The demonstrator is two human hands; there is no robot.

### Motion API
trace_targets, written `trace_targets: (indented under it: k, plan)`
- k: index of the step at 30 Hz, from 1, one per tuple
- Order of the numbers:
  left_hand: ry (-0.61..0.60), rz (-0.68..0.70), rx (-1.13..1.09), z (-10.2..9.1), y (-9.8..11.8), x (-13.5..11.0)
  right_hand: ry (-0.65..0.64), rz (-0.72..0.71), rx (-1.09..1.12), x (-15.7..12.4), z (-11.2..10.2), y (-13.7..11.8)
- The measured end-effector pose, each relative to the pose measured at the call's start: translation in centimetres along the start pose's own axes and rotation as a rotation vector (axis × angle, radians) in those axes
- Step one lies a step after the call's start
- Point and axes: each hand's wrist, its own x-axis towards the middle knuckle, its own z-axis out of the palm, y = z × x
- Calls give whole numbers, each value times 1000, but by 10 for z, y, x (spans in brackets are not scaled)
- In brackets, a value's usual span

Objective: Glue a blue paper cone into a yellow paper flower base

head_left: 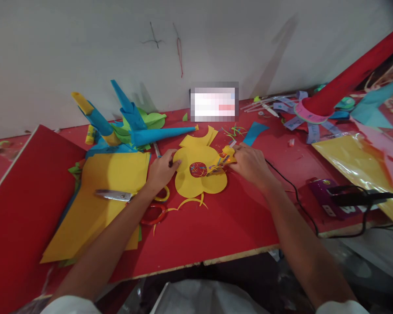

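Note:
A yellow paper flower (186, 185) with a round hole in its middle lies on the red table. My left hand (163, 170) is closed at the flower's left edge, thumb and fingers gripping the paper. In my right hand (250, 161) is a yellow glue gun (228, 153), its nozzle pointing down-left over the flower's right petals. A black cord trails from that hand's side. Thin bits of coloured paper show through the hole. Scissors (116, 195) with red and yellow handles lie beneath my left wrist, partly over yellow paper sheets (94, 218).
Blue paper cones (163, 135) with green leaves stand at the back left, near a glue stick (91, 134). A blurred-out screen (212, 104) leans on the wall. A purple box (334, 198) with black plugs sits right, beside a red cone (353, 72). Paper scraps (190, 201) lie in front.

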Motion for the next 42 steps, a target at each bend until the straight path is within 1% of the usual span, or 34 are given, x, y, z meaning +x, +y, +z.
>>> trace_targets:
  k: [5, 11, 20, 26, 31, 37, 42]
  plan:
    - [-2, 12, 6, 1, -1, 0, -8, -41, -2, 0, 3, 0]
    - [-6, 6, -2, 0, 0, 0, 36, -71, 2, 0, 11, 1]
    - [-1, 19, 17, 0, 0, 0, 58, -116, 53, 2, 16, -4]
    - [3, 19, 11, 1, 0, 0, 73, -114, 75, 2, 19, -6]
    - [3, 12, -2, 1, -1, 1, 69, -142, 66, 2, 20, -7]
    - [3, 9, -5, 1, 0, 1, 55, -132, 50, 2, 21, -10]
    - [-1, 16, 14, 1, -1, 1, 74, -151, 58, 2, 22, -11]
